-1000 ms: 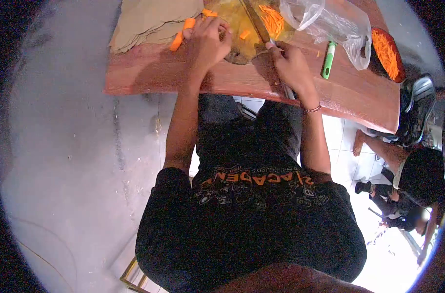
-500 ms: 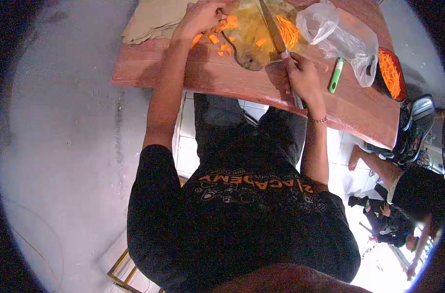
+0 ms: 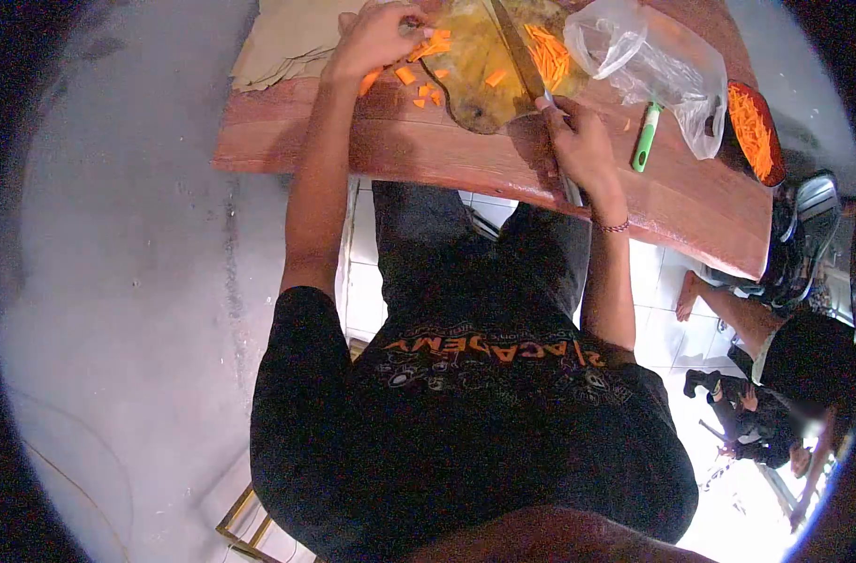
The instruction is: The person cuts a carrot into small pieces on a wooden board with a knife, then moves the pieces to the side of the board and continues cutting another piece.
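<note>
Over the left edge of a worn round cutting board (image 3: 480, 114), my left hand (image 3: 376, 42) is closed, its curled fingertips pinching at carrot slices (image 3: 435, 43). My right hand (image 3: 578, 141) grips a knife (image 3: 517, 45) by its handle, and the long blade lies diagonally across the board, pointing away from me. Just right of the blade is a pile of carrot sticks (image 3: 548, 54). One small carrot piece (image 3: 496, 77) sits on the board left of the blade. More cut carrot bits (image 3: 428, 92) lie on the wooden table beside the board.
Right of the board are a clear plastic bag (image 3: 667, 70), a green-handled peeler (image 3: 646, 139) and a dark dish of shredded carrot (image 3: 752, 133) near the table edge (image 3: 691, 211). Brown paper (image 3: 287, 42) lies at left. Other people (image 3: 756, 375) are at lower right.
My left hand has shifted slightly at the carrot slices. The knife stays on the board in my right hand, and the whole view has moved a little.
</note>
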`<move>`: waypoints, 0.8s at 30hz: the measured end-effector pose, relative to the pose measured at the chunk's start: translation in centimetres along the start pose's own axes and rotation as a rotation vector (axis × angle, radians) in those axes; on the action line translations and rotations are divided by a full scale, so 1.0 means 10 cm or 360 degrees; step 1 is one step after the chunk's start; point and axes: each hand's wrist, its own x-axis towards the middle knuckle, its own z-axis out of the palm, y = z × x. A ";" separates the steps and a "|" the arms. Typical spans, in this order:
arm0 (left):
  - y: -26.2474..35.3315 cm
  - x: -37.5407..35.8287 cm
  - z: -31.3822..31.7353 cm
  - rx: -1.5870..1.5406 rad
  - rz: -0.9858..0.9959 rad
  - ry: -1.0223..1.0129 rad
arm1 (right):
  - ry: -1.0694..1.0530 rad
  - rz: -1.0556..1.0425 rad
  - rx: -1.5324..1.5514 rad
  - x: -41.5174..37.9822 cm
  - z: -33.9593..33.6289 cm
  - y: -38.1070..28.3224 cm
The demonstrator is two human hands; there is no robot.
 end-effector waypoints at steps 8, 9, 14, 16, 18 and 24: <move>-0.17 0.16 0.30 -0.0208 0.0174 -0.0141 | -0.0046 0.0065 0.0100 0.00 0.02 0.05; -0.09 0.16 0.21 -0.0210 0.0178 -0.0142 | 0.0012 -0.0070 0.0077 0.03 0.05 0.13; 0.22 0.03 -0.05 -0.0946 0.0032 -0.0169 | -0.0033 -0.0050 0.0086 0.06 0.03 0.17; 0.54 -0.13 -0.18 -0.1023 0.0117 -0.0244 | -0.0113 0.0058 0.0189 0.00 -0.02 0.05; 0.77 -0.16 -0.14 -0.1099 0.0191 -0.0313 | -0.0058 -0.0004 0.0148 0.01 0.01 0.11; 0.75 -0.13 0.30 -0.0777 0.0391 -0.0397 | -0.0140 0.0138 0.0207 0.05 -0.01 0.14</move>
